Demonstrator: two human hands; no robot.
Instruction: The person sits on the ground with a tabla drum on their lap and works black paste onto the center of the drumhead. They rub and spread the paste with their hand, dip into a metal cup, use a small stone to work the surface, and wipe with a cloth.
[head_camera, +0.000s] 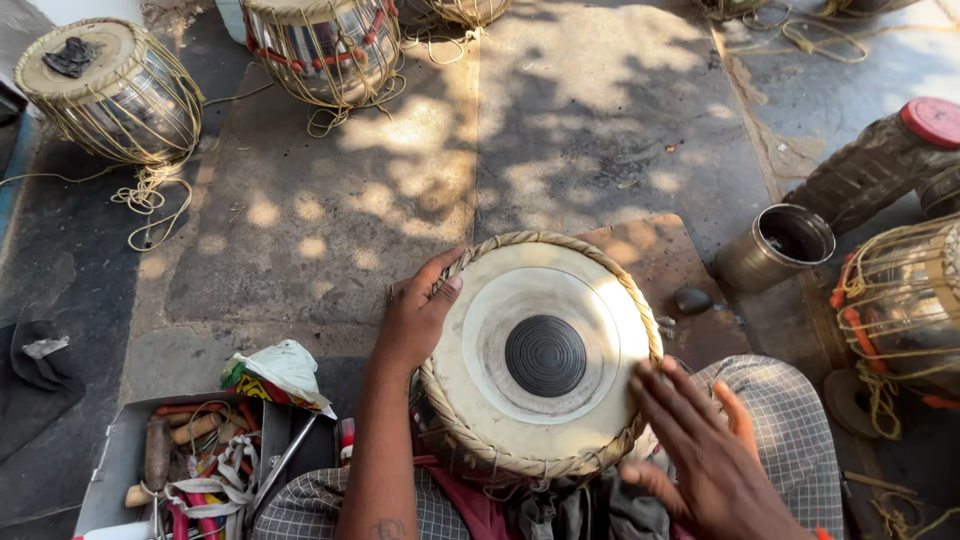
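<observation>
Left forearm enters from the bottom edge, running up and slightly right. Left hand (415, 322) bent at the wrist, palm turned inward, fingers curled loosely; thumb extended up and right, nail visible. Right hand (700, 445) enters from the lower right, back of hand toward the camera, flat and open. Right fingers (655, 395) spread, pointing up and left. Hands well apart.

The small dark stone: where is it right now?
In the head view, the small dark stone lies on the ground right of the drum, near the metal cup.
</observation>
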